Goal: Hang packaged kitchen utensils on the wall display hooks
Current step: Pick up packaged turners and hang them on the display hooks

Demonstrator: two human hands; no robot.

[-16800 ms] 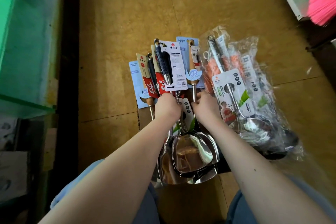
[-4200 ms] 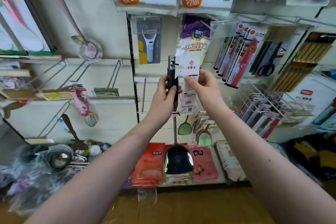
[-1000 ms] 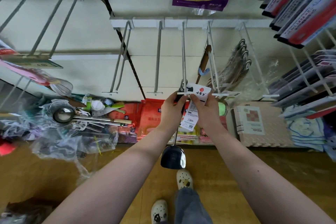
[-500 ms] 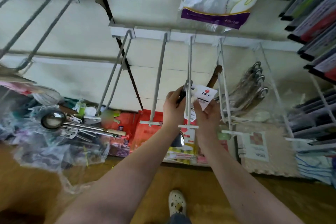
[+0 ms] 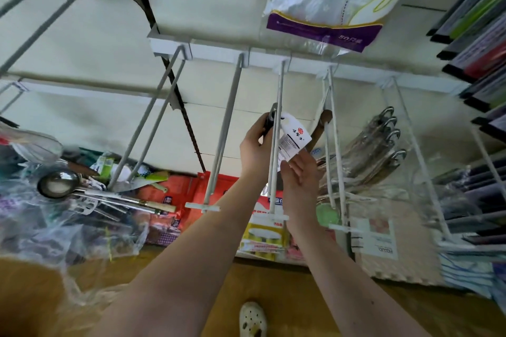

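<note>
While gripping the dark handle of the packaged utensil [image 5: 294,142], curls the left hand [image 5: 256,145] firmly round it, just left of the centre display hook [image 5: 279,85]. Looks to be the hanging step itself: card hole seemingly over the wire, roughly midway between the hook's wall end and its front tip, though not plainly visible. Meets the card's lower edge with the right hand [image 5: 299,172], just right of the hook, fingers loosely extended; pinching or merely steadying, cannot tell. Next, probably: push the pack farther back along the hook toward the wall, then release with both hands, keeping clear of the metal utensils [image 5: 380,142] right of the hook.
</note>
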